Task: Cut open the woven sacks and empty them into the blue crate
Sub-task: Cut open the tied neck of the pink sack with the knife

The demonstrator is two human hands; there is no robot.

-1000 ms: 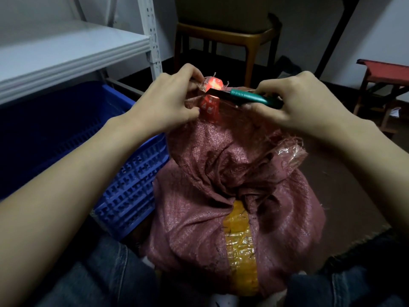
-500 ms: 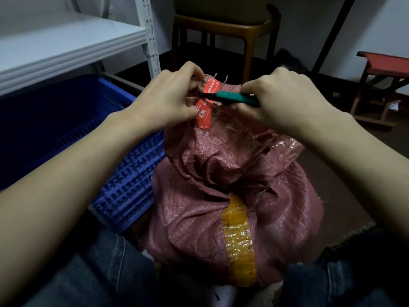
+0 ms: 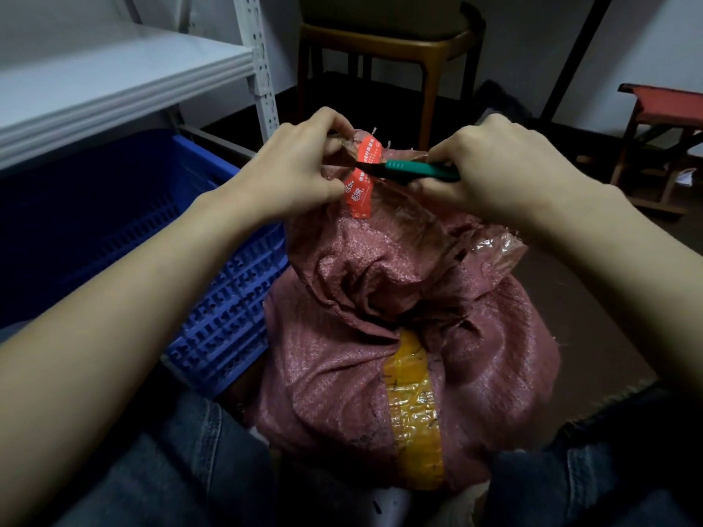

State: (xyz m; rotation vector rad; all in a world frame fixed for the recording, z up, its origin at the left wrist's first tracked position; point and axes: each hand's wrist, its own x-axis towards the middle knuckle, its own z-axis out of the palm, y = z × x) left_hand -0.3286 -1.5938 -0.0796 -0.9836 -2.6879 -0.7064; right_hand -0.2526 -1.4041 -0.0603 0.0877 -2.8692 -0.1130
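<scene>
**Sack** point(image 3: 380, 336): one, pinkish-red and woven. It stands at the centre of the frame on the floor point(image 3: 593, 317), between two knees point(image 3: 182, 469) in denim. Its neck is gathered upward at upper centre and the mouth is not yet open.

**Tape** point(image 3: 414, 405): one yellow strip running down the sack's lower front.

**Tag** point(image 3: 359, 188): one, red with white print, hanging at the sack's neck between the hands.

**Crate** point(image 3: 213, 317): one, blue with a slotted wall, at the left of the frame just beside the sack. Its inside is too dark to read.

**Left hand** point(image 3: 289, 173): fingers are curled and pinch the gathered neck, touching the tag's left edge.

**Right hand** point(image 3: 506, 165): fingers are curled round the handle of the cutter.

**Cutter** point(image 3: 414, 170): one, with a green handle. It lies level, and its dark tip points toward frame left and meets the neck at the tag.

**Shelf** point(image 3: 114, 81): one white board with a perforated post, upper left, above the crate.

**Chair** point(image 3: 388, 43): one, wooden, top centre.

**Stool** point(image 3: 669, 108): one, red, at the right edge.
</scene>
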